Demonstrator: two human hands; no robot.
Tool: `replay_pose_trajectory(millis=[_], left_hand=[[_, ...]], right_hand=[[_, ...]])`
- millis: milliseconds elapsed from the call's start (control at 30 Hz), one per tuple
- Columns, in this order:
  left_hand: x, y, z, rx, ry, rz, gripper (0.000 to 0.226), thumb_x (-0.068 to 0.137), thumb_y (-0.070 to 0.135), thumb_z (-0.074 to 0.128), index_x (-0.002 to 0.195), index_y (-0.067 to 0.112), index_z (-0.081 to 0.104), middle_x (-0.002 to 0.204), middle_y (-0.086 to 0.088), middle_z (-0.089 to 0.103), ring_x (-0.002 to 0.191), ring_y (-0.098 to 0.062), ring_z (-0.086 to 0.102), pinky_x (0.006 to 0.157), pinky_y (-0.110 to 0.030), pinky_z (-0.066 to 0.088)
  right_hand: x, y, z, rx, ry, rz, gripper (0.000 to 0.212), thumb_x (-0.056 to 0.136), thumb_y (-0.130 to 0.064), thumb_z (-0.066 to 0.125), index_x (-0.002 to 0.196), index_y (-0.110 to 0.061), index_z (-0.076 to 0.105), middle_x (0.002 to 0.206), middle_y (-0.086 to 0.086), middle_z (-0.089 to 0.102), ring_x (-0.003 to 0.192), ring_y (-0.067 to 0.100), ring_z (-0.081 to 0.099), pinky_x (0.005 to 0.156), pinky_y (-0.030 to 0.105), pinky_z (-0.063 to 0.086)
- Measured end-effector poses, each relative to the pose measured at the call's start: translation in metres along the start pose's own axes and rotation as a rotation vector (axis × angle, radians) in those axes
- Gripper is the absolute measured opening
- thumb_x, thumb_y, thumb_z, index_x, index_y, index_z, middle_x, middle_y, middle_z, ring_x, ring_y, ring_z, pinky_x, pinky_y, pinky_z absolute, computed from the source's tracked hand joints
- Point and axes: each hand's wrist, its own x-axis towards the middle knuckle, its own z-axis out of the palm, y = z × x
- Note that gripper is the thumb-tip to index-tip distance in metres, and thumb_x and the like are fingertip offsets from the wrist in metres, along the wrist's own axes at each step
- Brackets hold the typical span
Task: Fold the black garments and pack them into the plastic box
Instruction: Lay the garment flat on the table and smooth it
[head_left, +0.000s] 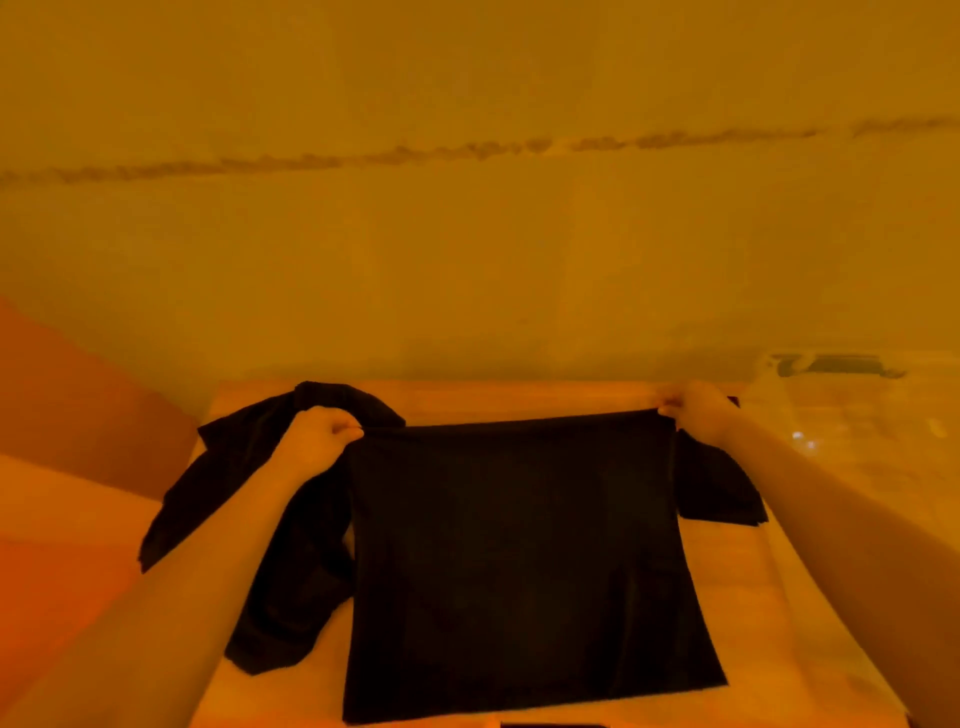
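A black garment (519, 561) lies spread flat on a small table (748, 613) in front of me. My left hand (317, 436) pinches its far left corner and my right hand (696, 410) pinches its far right corner, holding the far edge taut. A sleeve sticks out under my right forearm. A second black garment (249, 499) lies crumpled at the left, partly beneath my left arm and hanging over the table's left edge. The clear plastic box (852, 415) stands to the right of the table, faint in the orange light.
A plain wall (467, 234) rises right behind the table. An orange-red surface (62, 467) lies to the left, lower than the table. A dark object (831, 365) sits at the far side of the plastic box.
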Motion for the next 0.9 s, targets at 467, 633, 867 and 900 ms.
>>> replay_pose_trajectory(millis=[467,633,867,900], left_hand=[[0.007,0.025,0.094,0.413,0.432,0.377,0.047,0.084,0.027,0.050,0.127,0.006,0.047,0.134,-0.018,0.049,0.124,-0.033,0.040,0.103,-0.048,0.030],[-0.114,0.003,0.184,0.518,0.110,0.573,0.060,0.079,0.041,0.038,0.134,0.016,0.036,0.154,-0.005,0.021,0.144,-0.021,0.007,0.112,-0.037,0.005],[-0.182,-0.048,0.208,0.615,0.002,0.436,0.069,0.080,0.047,0.034,0.138,0.010,0.030,0.147,-0.010,0.034,0.144,-0.021,-0.007,0.112,-0.040,0.004],[-0.185,-0.052,0.208,0.633,-0.018,0.437,0.072,0.077,0.048,0.037,0.138,0.010,0.031,0.144,-0.010,0.040,0.144,-0.021,-0.007,0.112,-0.040,0.005]], right_hand=[[0.009,-0.016,0.058,-0.129,0.384,-0.246,0.043,0.089,-0.015,0.057,0.131,-0.008,0.049,0.133,0.013,0.051,0.123,0.029,0.048,0.103,0.042,0.039],[-0.094,0.022,0.144,-0.292,0.223,-0.473,0.072,0.071,-0.029,0.077,0.134,-0.013,0.044,0.137,0.007,0.048,0.127,0.023,0.042,0.101,0.035,0.040],[-0.163,0.077,0.203,-0.499,0.127,-0.461,0.060,0.097,-0.050,0.003,0.148,-0.020,-0.005,0.146,-0.004,0.027,0.144,0.012,-0.006,0.112,0.033,0.004],[-0.167,0.078,0.204,-0.505,0.125,-0.441,0.060,0.097,-0.050,0.003,0.148,-0.019,-0.005,0.145,-0.004,0.028,0.144,0.012,-0.007,0.112,0.033,0.004]])
